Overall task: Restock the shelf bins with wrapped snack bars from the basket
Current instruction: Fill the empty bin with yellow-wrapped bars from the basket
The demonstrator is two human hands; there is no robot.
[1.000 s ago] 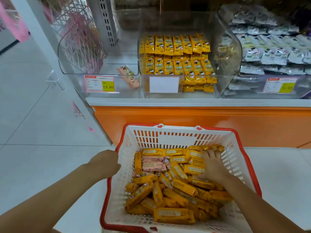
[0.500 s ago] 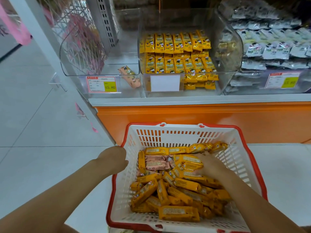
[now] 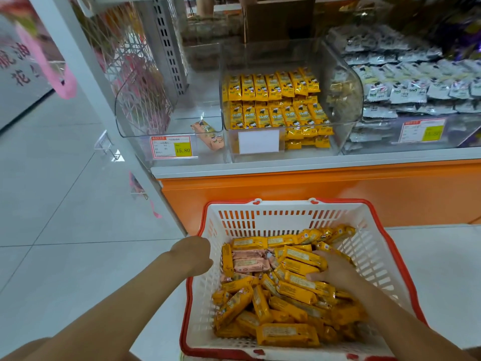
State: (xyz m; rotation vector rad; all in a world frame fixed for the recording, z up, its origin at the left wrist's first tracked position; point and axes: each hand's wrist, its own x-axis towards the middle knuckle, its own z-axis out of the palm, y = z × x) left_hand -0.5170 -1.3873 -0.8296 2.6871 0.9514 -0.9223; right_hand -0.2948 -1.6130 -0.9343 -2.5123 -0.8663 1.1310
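Observation:
A white basket with a red rim (image 3: 283,202) stands on the floor below the shelf, full of yellow wrapped snack bars (image 3: 286,334) and a few pink ones (image 3: 250,264). My left hand (image 3: 192,255) grips the basket's left rim, its fingers curled out of sight. My right hand (image 3: 335,272) is inside the basket, thumb and fingers closed round a few yellow bars near the right wall. On the shelf, the middle clear bin (image 3: 347,100) holds rows of yellow packs. The left clear bin (image 3: 135,113) holds only a couple of pink bars (image 3: 209,134).
A third bin at the right is piled with silver packs (image 3: 416,87). Price tags (image 3: 171,147) hang on the bin fronts. An orange cabinet front (image 3: 338,194) rises just behind the basket. Grey tiled floor (image 3: 65,217) spreads to the left, past a white shelf post.
My right hand has slid back towards me across the pile and closed on yellow bars. The view has shifted slightly; my left hand stays on the rim.

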